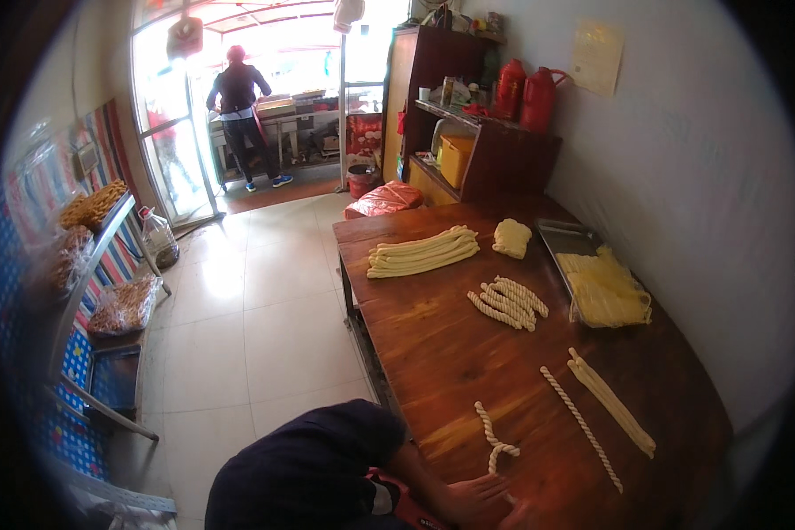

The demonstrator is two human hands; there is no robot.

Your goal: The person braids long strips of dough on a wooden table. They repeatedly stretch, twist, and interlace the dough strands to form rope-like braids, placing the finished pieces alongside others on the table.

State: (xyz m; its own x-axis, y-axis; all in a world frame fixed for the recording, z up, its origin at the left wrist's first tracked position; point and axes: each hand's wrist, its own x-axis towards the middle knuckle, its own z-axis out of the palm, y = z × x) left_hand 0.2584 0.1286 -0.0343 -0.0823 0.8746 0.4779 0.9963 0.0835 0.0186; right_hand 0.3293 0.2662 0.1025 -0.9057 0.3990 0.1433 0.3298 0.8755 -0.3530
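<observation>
My left hand lies low over the wooden table at the bottom of the view, at the lower end of a partly twisted dough rope that forks near my fingers. Close beside it, my right hand shows only in part at the bottom edge, blurred. To the right lie a long thin twisted dough rope and plain dough strips side by side. Farther up are a cluster of twisted dough pieces, a row of plain dough strips and a dough lump.
A metal tray with dough under yellow plastic stands by the wall. A dark wooden cabinet holds red thermos flasks. A person stands at a counter beyond the doorway. At the left, a metal rack bears fried twists.
</observation>
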